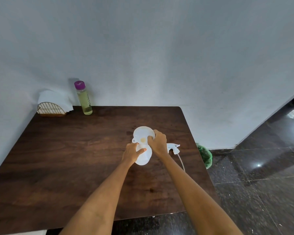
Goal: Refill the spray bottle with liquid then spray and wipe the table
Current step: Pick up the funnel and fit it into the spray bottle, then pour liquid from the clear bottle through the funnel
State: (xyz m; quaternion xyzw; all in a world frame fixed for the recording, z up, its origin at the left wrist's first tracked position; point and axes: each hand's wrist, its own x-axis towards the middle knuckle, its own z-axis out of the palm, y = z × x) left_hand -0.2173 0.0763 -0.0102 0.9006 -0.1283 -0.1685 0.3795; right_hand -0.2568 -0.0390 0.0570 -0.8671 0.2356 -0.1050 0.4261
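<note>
Two bare forearms reach in from the near edge over a dark wooden tabletop (58, 167). Left hand (131, 152): grip wrapped around the neck of a white spray bottle (143, 157), thumb across its front. The bottle stands mid-tabletop, its spray head off. Right hand (157, 141): grip closed on the rim of a white funnel (143, 135) seated in the bottle's mouth; a yellowish patch shows at the funnel's centre. Just right of the hands, the detached trigger sprayer (174, 148) lies on the tabletop, its thin tube (181, 161) trailing toward the near side. Off the right edge, on the dark tiled floor, something green (204, 156), unclear what. Far left corner by the wall: a clear bottle of pale yellow liquid (85, 100) with a purple cap, upright. Beside it to the left, a gold wire napkin holder (51, 109) with white paper napkins (54, 98).
</note>
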